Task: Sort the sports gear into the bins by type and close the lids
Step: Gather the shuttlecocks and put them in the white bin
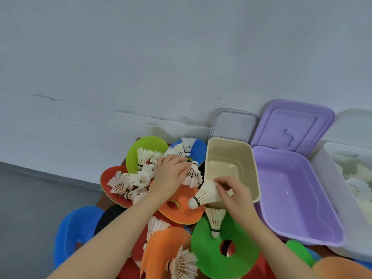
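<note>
Head view: a pile of feather shuttlecocks and coloured flat discs lay left of three open bins along a pale wall [141, 67].
Right hand [234, 195]: its grip pinched the feather skirt of a shuttlecock [204, 195], cork end pointing down-left, right at the near-left corner of the beige bin [254, 174].
Left hand [171, 174]: fingers curled over the pile, gripping a second shuttlecock [193, 175] by its cork, just beside the beige bin's left edge.
Beige bin: open, its interior showed only bare floor; its grey lid [234, 125] leaned on the wall behind.
Purple bin [302, 198]: open with bare floor, touching the beige bin's right wall; its purple lid [293, 125] stood up at the far edge.
White bin [330, 178]: at the right frame edge, with shuttlecocks inside.
Discs: lime disc [133, 156], red disc [107, 179], orange disc [181, 210] and green ring disc [239, 250] overlapped, with shuttlecocks lying on them.
Open room: grey floor [30, 198] lay left of the pile; a blue stool [74, 228] sat at the pile's near-left edge.
</note>
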A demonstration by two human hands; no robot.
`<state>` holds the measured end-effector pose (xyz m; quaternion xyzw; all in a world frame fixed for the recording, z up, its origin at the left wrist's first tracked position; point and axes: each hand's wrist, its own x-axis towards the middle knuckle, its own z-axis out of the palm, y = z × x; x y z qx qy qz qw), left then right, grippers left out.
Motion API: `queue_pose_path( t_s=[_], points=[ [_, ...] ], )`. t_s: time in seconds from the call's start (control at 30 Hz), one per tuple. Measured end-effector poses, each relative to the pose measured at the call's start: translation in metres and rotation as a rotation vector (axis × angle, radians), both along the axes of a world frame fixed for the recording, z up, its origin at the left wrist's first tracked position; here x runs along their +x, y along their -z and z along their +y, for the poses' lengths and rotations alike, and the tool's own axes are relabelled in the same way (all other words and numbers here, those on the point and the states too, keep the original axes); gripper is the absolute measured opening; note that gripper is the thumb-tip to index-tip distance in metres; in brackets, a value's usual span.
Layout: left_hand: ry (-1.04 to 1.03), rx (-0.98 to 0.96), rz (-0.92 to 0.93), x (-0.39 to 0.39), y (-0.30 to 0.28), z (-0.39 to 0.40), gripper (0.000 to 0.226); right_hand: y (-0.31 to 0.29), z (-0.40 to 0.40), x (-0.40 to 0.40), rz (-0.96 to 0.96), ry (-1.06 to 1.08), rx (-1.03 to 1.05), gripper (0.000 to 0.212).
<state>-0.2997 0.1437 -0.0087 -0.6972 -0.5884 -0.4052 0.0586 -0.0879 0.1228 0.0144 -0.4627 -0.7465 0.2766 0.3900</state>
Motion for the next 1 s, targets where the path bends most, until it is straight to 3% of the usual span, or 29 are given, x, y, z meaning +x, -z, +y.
queue_pose_path(
  t_s=[0.23, 0.47, 0.63, 0.87, 1.0],
  points=[
    [-0.007, 0.181, 0.005, 0.06, -0.043, 0.023, 0.026, -0.025, 0.02, 0.06, 0.105, 0.095, 0.025, 0.026],
    [0.052, 0.143, 0.05, 0.163, -0.075, 0.051, 0.025, -0.044, 0.046, 0.166, 0.108, 0.196, 0.142, 0.027],
    [0.173, 0.108, 0.027, 0.261, -0.083, 0.068, 0.023, -0.055, 0.062, 0.254, 0.025, 0.294, 0.233, 0.015],
    [0.345, 0.091, 0.01, 0.385, -0.078, 0.095, 0.025, -0.057, 0.074, 0.368, -0.08, 0.437, 0.266, 0.019],
    [0.335, 0.065, 0.074, 0.431, -0.073, 0.111, 0.028, -0.052, 0.09, 0.413, -0.178, 0.52, 0.245, 0.018]
  ],
)
